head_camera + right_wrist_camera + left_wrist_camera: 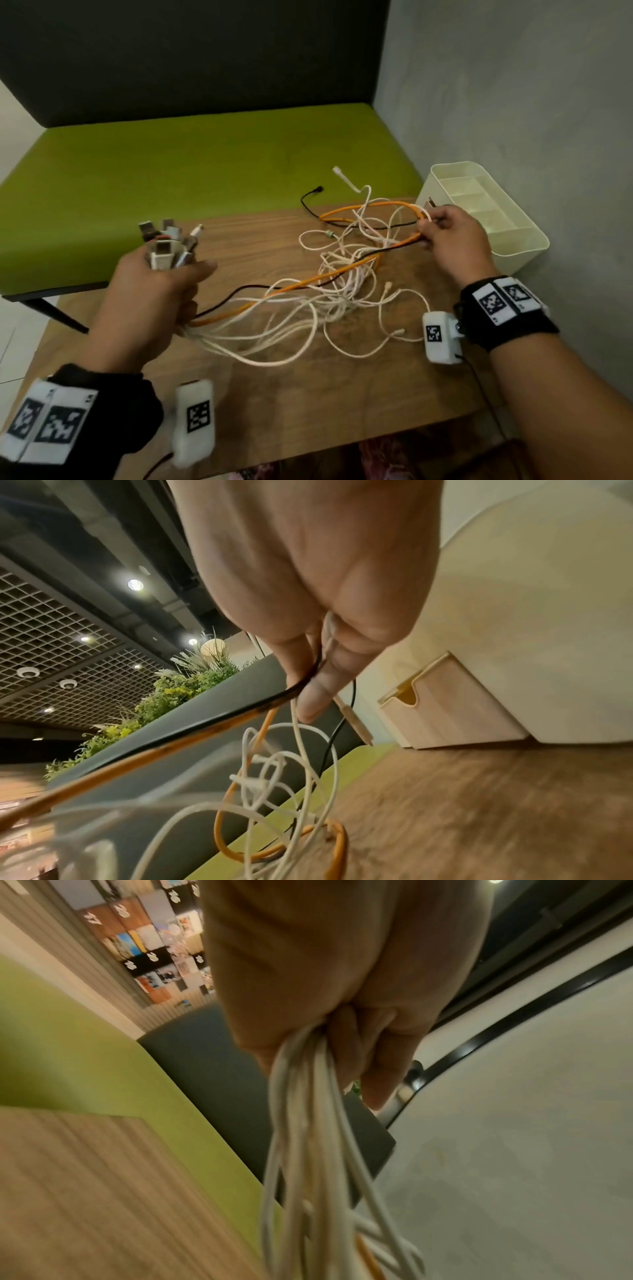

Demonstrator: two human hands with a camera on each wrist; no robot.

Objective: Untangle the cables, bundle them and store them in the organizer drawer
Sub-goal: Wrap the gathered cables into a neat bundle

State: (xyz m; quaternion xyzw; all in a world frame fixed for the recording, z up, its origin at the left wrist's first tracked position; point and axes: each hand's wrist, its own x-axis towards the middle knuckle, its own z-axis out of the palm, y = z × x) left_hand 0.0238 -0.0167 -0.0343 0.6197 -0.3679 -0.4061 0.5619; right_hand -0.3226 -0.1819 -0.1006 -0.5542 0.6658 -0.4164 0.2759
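Note:
A tangle of white cables [342,274] with one orange cable [370,207] and one black cable [308,202] lies on the wooden table [308,394]. My left hand [154,291] grips a bunch of cable ends, their USB plugs [168,246] sticking up above the fist. In the left wrist view the white cables [308,1137] hang out of the left hand [342,1042]. My right hand [452,236] pinches the orange, black and white strands near the organizer [513,240]. In the right wrist view the right hand [315,674] holds the orange cable [171,748].
The cream organizer with open compartments stands at the table's far right corner against a grey wall [513,102]; its small wooden drawer [445,704] faces the table. A green bench [171,164] runs behind the table. A white plug [342,173] pokes up from the tangle.

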